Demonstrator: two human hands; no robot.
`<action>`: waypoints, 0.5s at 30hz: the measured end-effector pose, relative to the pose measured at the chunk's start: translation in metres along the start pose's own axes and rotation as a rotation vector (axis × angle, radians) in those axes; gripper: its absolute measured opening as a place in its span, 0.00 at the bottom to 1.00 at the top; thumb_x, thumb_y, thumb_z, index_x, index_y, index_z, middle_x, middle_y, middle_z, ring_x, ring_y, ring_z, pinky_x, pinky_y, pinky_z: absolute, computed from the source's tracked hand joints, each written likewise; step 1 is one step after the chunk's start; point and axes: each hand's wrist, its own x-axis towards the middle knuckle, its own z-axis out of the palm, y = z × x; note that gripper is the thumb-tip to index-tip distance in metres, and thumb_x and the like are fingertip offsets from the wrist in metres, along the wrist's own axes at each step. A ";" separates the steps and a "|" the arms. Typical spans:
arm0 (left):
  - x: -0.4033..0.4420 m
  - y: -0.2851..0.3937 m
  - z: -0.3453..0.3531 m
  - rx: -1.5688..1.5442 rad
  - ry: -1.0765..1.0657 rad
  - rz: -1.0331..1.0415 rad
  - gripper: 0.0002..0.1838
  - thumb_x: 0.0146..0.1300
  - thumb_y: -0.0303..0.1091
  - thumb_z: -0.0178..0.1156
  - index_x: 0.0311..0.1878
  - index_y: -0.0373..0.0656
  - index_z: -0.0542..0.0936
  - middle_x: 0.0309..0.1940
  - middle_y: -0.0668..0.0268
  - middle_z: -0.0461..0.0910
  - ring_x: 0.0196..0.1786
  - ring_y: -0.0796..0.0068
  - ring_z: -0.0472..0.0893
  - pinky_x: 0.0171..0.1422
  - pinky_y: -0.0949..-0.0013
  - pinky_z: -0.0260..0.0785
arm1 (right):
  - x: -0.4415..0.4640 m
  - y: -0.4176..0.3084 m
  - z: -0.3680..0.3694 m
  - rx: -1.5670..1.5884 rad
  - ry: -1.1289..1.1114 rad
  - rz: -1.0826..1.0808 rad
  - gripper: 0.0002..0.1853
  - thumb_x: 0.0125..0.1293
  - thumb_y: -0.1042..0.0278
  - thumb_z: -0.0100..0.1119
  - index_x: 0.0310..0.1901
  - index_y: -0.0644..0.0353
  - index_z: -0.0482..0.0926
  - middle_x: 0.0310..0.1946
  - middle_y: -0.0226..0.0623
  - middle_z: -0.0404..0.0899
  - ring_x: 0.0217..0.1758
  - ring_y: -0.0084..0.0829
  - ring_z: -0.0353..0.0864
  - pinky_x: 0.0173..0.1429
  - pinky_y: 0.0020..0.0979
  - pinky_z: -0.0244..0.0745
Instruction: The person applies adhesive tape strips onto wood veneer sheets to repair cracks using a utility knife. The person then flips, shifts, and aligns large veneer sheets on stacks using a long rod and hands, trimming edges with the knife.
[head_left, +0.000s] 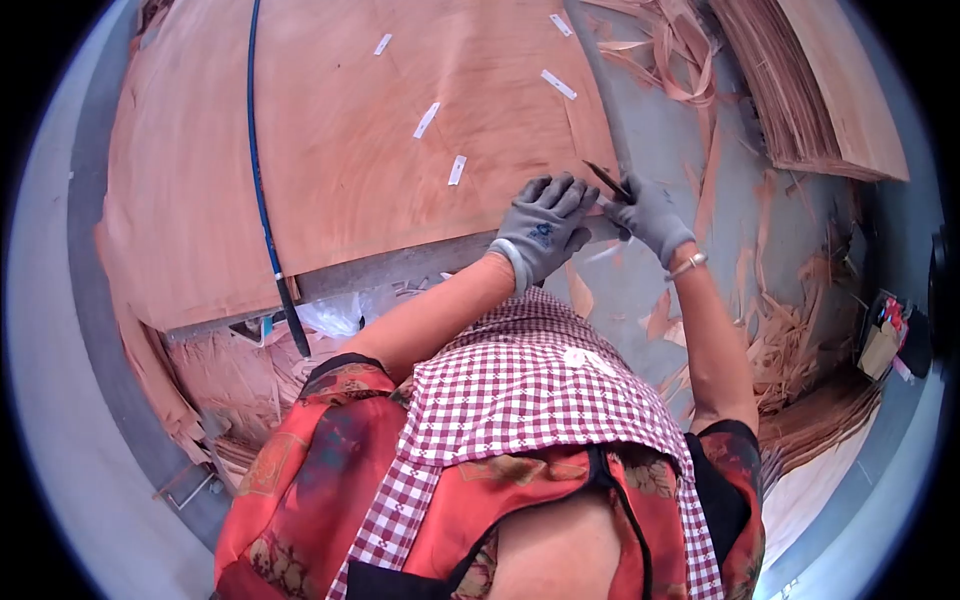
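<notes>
A wide reddish wood veneer sheet (330,130) covers the work surface, with several small white strips, one a white strip (457,170), on it. My left hand (543,222), in a grey glove, lies with its fingers spread on the sheet's near right corner. Just right of it, my right hand (652,215), also gloved in grey, is closed around a dark pointed knife (606,180). The blade points up and left over the sheet's right edge. A thin whitish piece shows between the two hands; its exact shape is unclear.
A long blue-black rod (262,200) lies across the sheet's left part. Veneer scraps (790,340) litter the grey floor at the right. A thick veneer stack (800,90) stands at the upper right. Clear plastic (338,316) lies below the sheet's near edge.
</notes>
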 end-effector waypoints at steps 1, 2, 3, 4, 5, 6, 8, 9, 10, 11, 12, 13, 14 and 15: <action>0.000 0.000 0.001 0.012 -0.006 -0.006 0.30 0.54 0.42 0.59 0.59 0.41 0.69 0.55 0.59 0.69 0.61 0.61 0.67 0.64 0.55 0.57 | -0.006 0.006 0.000 0.060 -0.018 0.037 0.08 0.60 0.71 0.60 0.37 0.65 0.73 0.24 0.30 0.75 0.25 0.20 0.73 0.26 0.23 0.69; 0.001 0.001 0.002 0.019 -0.012 -0.008 0.30 0.53 0.43 0.59 0.59 0.42 0.69 0.55 0.60 0.69 0.60 0.61 0.67 0.64 0.55 0.57 | -0.014 0.012 0.000 0.120 -0.032 0.079 0.08 0.60 0.71 0.60 0.37 0.65 0.74 0.24 0.30 0.75 0.26 0.20 0.74 0.26 0.24 0.70; 0.003 0.002 0.004 0.025 -0.019 -0.008 0.30 0.53 0.43 0.59 0.59 0.42 0.69 0.55 0.60 0.69 0.60 0.61 0.67 0.64 0.55 0.56 | -0.019 0.024 0.007 0.283 -0.031 0.030 0.07 0.61 0.72 0.59 0.37 0.66 0.75 0.25 0.31 0.75 0.26 0.21 0.75 0.27 0.24 0.72; 0.003 0.002 0.005 0.020 -0.021 0.001 0.30 0.53 0.43 0.59 0.60 0.42 0.69 0.55 0.60 0.69 0.60 0.61 0.67 0.64 0.55 0.56 | -0.029 0.028 0.013 0.354 -0.038 0.039 0.07 0.61 0.72 0.59 0.38 0.66 0.75 0.26 0.31 0.76 0.26 0.21 0.75 0.27 0.24 0.72; 0.003 0.001 0.005 0.017 -0.020 0.009 0.30 0.53 0.43 0.59 0.60 0.43 0.69 0.54 0.60 0.69 0.59 0.61 0.67 0.63 0.55 0.56 | -0.041 0.029 0.020 0.425 -0.044 0.046 0.07 0.61 0.72 0.58 0.38 0.66 0.75 0.27 0.31 0.76 0.26 0.22 0.75 0.27 0.24 0.72; 0.003 -0.001 0.003 0.015 -0.018 0.014 0.30 0.53 0.43 0.59 0.60 0.43 0.69 0.54 0.60 0.68 0.59 0.61 0.67 0.63 0.55 0.56 | -0.051 0.030 0.027 0.493 -0.053 0.050 0.07 0.62 0.72 0.58 0.39 0.66 0.75 0.27 0.31 0.76 0.26 0.22 0.76 0.27 0.24 0.72; -0.001 -0.003 0.000 0.009 -0.035 0.013 0.30 0.53 0.43 0.59 0.60 0.44 0.69 0.56 0.61 0.68 0.61 0.61 0.66 0.64 0.55 0.55 | -0.070 0.034 0.043 0.584 -0.020 0.037 0.08 0.62 0.73 0.57 0.42 0.66 0.76 0.30 0.31 0.78 0.29 0.21 0.76 0.32 0.21 0.71; -0.001 -0.004 -0.001 0.001 -0.035 0.015 0.31 0.53 0.43 0.59 0.60 0.44 0.68 0.56 0.61 0.68 0.61 0.61 0.65 0.64 0.55 0.55 | -0.077 0.038 0.050 0.667 -0.007 0.019 0.08 0.62 0.74 0.57 0.43 0.66 0.76 0.30 0.31 0.78 0.30 0.21 0.76 0.35 0.22 0.71; -0.003 -0.006 0.000 -0.011 -0.035 0.016 0.31 0.53 0.43 0.59 0.61 0.45 0.68 0.56 0.61 0.68 0.61 0.61 0.65 0.65 0.55 0.55 | -0.085 0.039 0.057 0.748 0.008 0.002 0.09 0.63 0.74 0.57 0.44 0.66 0.76 0.31 0.31 0.79 0.32 0.20 0.76 0.38 0.22 0.71; -0.005 -0.011 0.006 -0.104 0.017 0.026 0.27 0.55 0.41 0.58 0.59 0.44 0.70 0.55 0.60 0.69 0.61 0.58 0.66 0.65 0.54 0.54 | -0.093 0.035 0.059 0.730 0.009 0.030 0.08 0.63 0.75 0.57 0.43 0.66 0.76 0.32 0.31 0.79 0.34 0.20 0.76 0.41 0.23 0.71; -0.006 -0.016 0.005 -0.184 0.051 0.072 0.24 0.56 0.40 0.58 0.56 0.43 0.72 0.53 0.59 0.71 0.59 0.58 0.68 0.64 0.55 0.57 | -0.098 0.023 0.064 0.687 0.026 0.040 0.08 0.63 0.75 0.57 0.44 0.66 0.76 0.32 0.31 0.79 0.34 0.21 0.76 0.41 0.23 0.71; -0.007 -0.023 0.001 -0.256 0.085 0.109 0.22 0.57 0.39 0.57 0.54 0.42 0.74 0.51 0.59 0.73 0.57 0.58 0.69 0.62 0.56 0.59 | -0.104 0.011 0.071 0.642 0.032 0.046 0.09 0.63 0.75 0.57 0.44 0.66 0.76 0.33 0.31 0.79 0.34 0.21 0.76 0.42 0.24 0.71; -0.019 -0.034 -0.007 -0.324 0.123 0.137 0.19 0.58 0.39 0.57 0.52 0.42 0.76 0.50 0.58 0.74 0.55 0.57 0.71 0.60 0.57 0.61 | -0.107 -0.001 0.087 0.594 0.030 0.049 0.09 0.63 0.76 0.57 0.44 0.66 0.76 0.33 0.31 0.79 0.34 0.21 0.76 0.42 0.24 0.72; -0.040 -0.040 -0.022 -0.472 0.092 0.021 0.16 0.59 0.38 0.56 0.48 0.41 0.77 0.45 0.58 0.76 0.50 0.56 0.73 0.55 0.59 0.65 | -0.109 -0.010 0.107 0.648 0.007 0.024 0.10 0.63 0.76 0.57 0.45 0.66 0.76 0.34 0.31 0.79 0.35 0.21 0.76 0.42 0.24 0.72</action>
